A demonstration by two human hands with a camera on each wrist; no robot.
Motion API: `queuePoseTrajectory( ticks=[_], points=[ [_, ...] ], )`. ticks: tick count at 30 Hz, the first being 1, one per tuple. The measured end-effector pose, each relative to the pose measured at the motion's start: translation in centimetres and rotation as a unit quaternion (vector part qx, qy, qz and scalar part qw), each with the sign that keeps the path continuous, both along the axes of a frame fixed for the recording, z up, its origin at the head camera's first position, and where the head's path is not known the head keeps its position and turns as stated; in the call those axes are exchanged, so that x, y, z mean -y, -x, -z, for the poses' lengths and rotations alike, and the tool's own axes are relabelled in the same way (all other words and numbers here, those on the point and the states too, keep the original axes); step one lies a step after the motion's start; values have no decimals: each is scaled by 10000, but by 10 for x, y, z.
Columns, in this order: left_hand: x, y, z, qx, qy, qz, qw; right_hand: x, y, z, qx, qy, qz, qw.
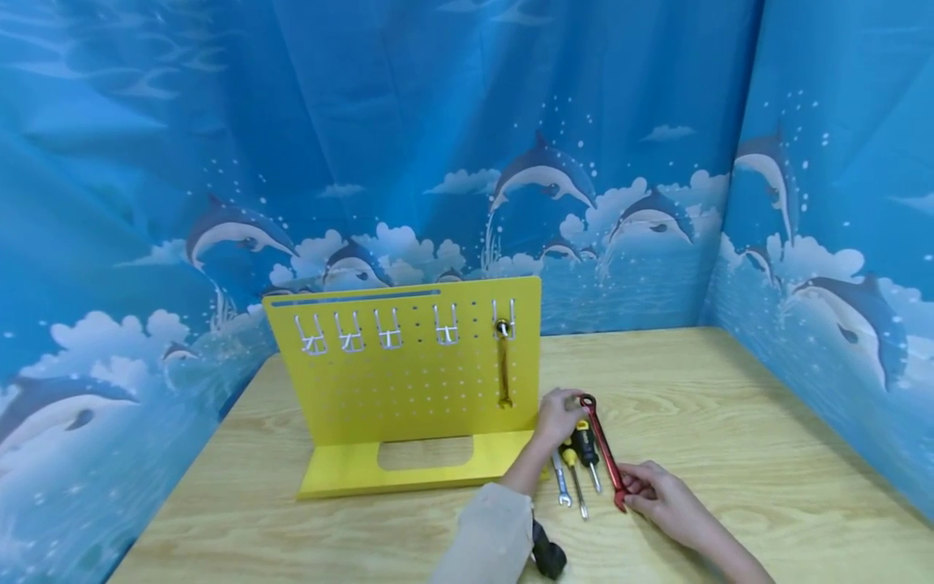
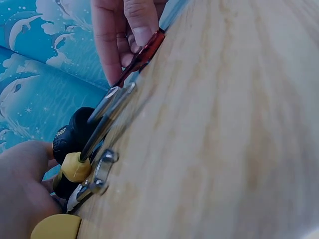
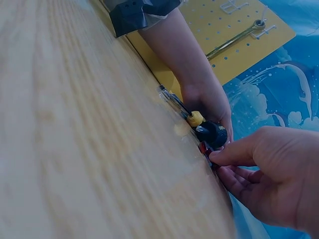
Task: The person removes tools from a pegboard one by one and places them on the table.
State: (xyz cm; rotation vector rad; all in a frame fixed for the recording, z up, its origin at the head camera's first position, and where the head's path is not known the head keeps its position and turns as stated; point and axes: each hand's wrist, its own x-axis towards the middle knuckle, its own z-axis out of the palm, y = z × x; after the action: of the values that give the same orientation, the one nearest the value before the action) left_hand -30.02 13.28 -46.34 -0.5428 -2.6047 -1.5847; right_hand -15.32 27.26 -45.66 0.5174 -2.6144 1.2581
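Observation:
A red combination wrench [image 1: 602,446] lies at the right end of a row of tools. My right hand [image 1: 667,499] pinches its open-jaw end between thumb and fingers. At the ring end, my left hand [image 1: 558,418] has its bent fingers on the wrench; their tips are partly hidden. Under and beside the left hand lie a black-handled screwdriver [image 1: 584,442], a thinner screwdriver with a yellow collar [image 1: 571,458] and a silver wrench [image 1: 561,480]. The left wrist view shows the right thumb and fingers [image 2: 142,35] on the red wrench [image 2: 144,55].
A yellow pegboard [image 1: 409,389] stands on the wooden table [image 1: 365,535] left of the tools. It carries several white wire hooks [image 1: 389,331], and a gold-coloured wrench [image 1: 504,369] hangs from the rightmost one. Dolphin-print curtains [image 1: 409,162] enclose the table's back and sides.

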Motion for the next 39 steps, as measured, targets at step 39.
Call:
queuePoseTrajectory(
  ticks=[39],
  points=[
    [9,-12,-27,-315,234,531,9978,7,-3,-16,449,214,1392,9890]
  ],
)
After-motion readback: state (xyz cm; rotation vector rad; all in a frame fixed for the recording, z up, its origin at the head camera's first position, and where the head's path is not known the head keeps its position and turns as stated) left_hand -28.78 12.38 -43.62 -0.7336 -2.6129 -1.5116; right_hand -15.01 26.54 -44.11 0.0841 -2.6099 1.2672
